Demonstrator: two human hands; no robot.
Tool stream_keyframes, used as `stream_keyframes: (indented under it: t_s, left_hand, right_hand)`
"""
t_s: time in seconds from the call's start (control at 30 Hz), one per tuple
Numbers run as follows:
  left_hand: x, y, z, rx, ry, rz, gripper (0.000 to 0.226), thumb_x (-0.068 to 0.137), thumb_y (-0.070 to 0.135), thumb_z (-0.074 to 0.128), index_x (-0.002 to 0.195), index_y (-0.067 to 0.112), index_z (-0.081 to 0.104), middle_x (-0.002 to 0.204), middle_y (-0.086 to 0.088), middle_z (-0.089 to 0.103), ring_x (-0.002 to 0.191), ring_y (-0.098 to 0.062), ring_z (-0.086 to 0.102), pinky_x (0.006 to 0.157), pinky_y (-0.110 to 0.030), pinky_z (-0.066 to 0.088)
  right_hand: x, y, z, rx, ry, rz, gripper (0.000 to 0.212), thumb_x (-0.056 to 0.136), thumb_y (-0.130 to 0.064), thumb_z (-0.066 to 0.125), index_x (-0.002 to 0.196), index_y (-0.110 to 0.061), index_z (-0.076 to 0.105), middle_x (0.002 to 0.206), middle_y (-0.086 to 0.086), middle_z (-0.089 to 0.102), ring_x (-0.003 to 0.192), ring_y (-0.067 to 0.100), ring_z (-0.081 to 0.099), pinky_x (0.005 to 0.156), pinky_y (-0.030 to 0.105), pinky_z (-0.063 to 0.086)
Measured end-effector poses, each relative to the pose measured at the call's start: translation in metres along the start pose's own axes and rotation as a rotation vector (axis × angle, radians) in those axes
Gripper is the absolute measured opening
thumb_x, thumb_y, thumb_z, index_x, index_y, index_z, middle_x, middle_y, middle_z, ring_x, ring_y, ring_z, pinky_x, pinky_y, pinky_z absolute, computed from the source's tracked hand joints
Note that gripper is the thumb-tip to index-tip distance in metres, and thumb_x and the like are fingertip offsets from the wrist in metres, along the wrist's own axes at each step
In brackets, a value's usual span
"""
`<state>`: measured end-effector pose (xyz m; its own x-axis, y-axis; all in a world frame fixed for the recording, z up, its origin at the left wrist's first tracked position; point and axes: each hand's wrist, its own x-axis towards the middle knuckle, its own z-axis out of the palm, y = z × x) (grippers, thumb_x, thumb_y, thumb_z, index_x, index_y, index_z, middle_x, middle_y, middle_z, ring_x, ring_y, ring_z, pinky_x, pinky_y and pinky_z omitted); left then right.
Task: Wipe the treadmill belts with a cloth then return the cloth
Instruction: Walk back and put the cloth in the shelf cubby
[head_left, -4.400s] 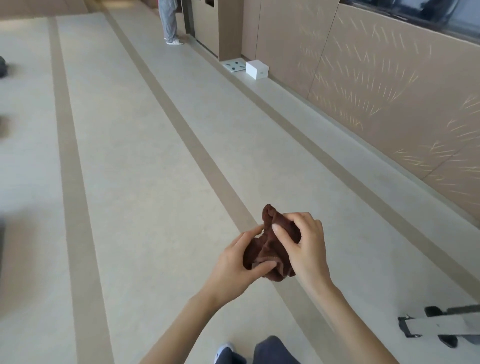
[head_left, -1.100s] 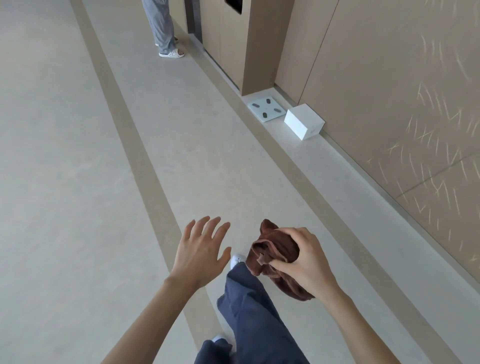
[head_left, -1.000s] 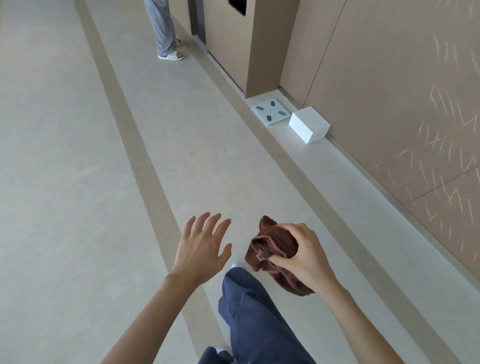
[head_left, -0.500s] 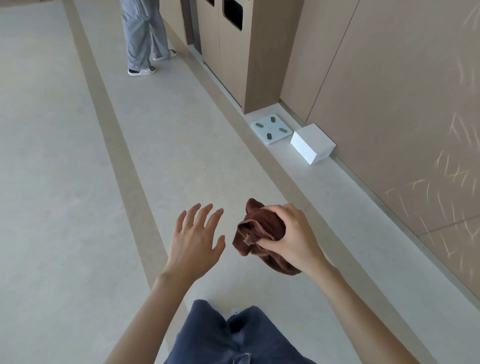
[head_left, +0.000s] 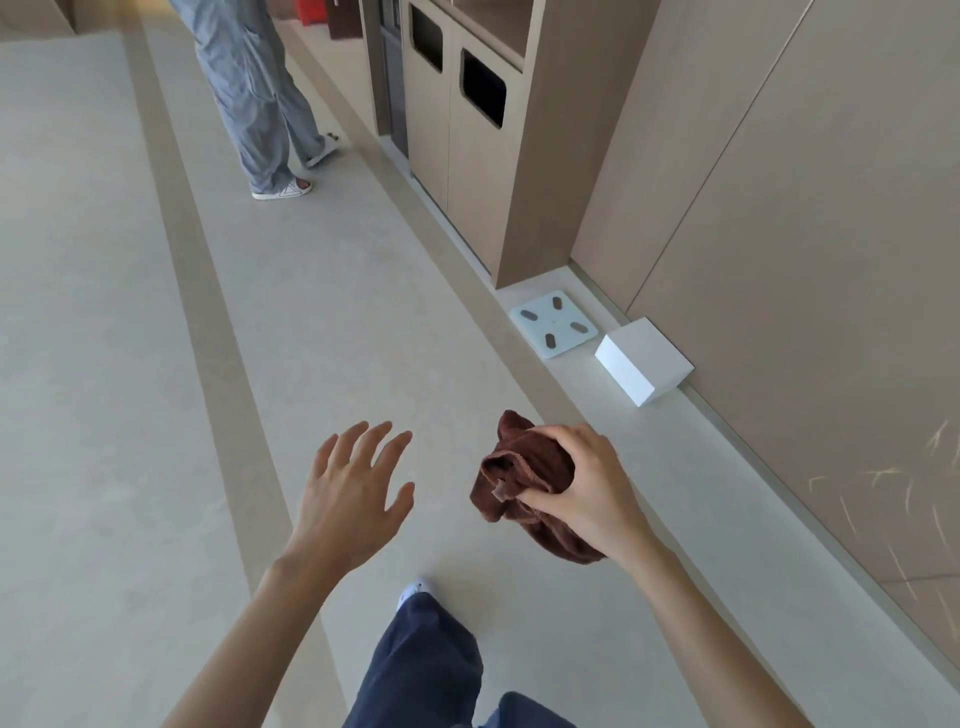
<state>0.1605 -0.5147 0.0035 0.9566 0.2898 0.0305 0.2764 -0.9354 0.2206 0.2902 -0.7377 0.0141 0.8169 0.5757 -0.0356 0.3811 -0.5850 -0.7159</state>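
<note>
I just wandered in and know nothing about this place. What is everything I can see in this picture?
cloth: one, dark brown, bunched up in the right hand
scale: one, pale blue, flat on the floor at the cabinet's foot
box: one, white, on the floor just right of the scale, by the wall
cabinet: one, tan, two dark openings, along the right wall
floor: pale grey with tan stripes
other person: one, grey trousers, white slippers, standing ahead
trouser leg: dark blue, bottom centre
shoe: one showing, white, ahead of the leg
left hand: fingers spread, holds nothing
right hand: grips the cloth
</note>
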Motion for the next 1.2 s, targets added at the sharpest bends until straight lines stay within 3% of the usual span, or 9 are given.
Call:
stream_keyframes:
  t_s: [0.23,0.37,0.5,0.9,1.03,1.2]
  left_hand:
    - [0.121,-0.042,-0.015,-0.017,0.009,0.073,0.049,0.084,0.034,0.062,0.128,0.014,0.056,0.13,-0.009,0.056,0.123,-0.034,0.049,0.102,-0.051,0.038]
    - [0.173,-0.063,-0.006,-0.007,-0.041,0.081,0.05,0.083,0.038,0.054,0.127,0.016,0.057,0.129,-0.008,0.057,0.122,-0.033,0.05,0.101,-0.05,0.04]
    - [0.244,-0.077,0.006,-0.008,-0.077,0.063,0.053,0.083,0.037,0.064,0.131,0.017,0.054,0.133,-0.009,0.054,0.126,-0.034,0.047,0.104,-0.051,0.037]
    - [0.494,-0.103,-0.019,-0.043,0.044,0.046,0.053,0.084,0.039,0.06,0.133,0.019,0.051,0.135,-0.007,0.053,0.127,-0.032,0.045,0.104,-0.05,0.036]
    - [0.535,-0.126,-0.014,-0.042,0.0,0.019,0.055,0.088,0.043,0.054,0.137,0.022,0.045,0.14,-0.004,0.048,0.132,-0.03,0.04,0.108,-0.048,0.031]
    - [0.594,-0.169,-0.01,-0.041,-0.034,0.033,0.054,0.087,0.041,0.057,0.136,0.021,0.048,0.139,-0.005,0.049,0.131,-0.031,0.041,0.108,-0.048,0.031]
  right_hand:
    - [0.127,-0.025,0.007,-0.067,-0.021,-0.03,0.058,0.061,-0.049,0.076,0.114,-0.043,0.053,0.106,-0.015,0.048,0.103,0.013,0.046,0.087,0.028,0.043]
    - [0.181,-0.016,0.016,-0.083,-0.03,-0.003,0.058,0.064,-0.045,0.078,0.116,-0.04,0.053,0.107,-0.015,0.048,0.104,0.011,0.046,0.086,0.027,0.045]
    - [0.249,-0.002,0.018,-0.076,-0.069,0.007,0.058,0.065,-0.046,0.076,0.118,-0.041,0.051,0.109,-0.015,0.047,0.104,0.01,0.045,0.087,0.025,0.044]
    - [0.52,-0.001,-0.047,-0.082,-0.011,-0.066,0.057,0.064,-0.041,0.08,0.115,-0.039,0.055,0.107,-0.011,0.05,0.106,0.014,0.045,0.086,0.031,0.041]
    - [0.572,-0.005,-0.04,-0.092,-0.013,-0.057,0.055,0.063,-0.044,0.077,0.113,-0.044,0.053,0.105,-0.015,0.047,0.103,0.012,0.045,0.081,0.028,0.042]
    - [0.631,-0.006,-0.011,-0.073,-0.068,-0.03,0.057,0.062,-0.046,0.077,0.114,-0.04,0.055,0.105,-0.011,0.049,0.098,0.007,0.045,0.077,0.011,0.035]
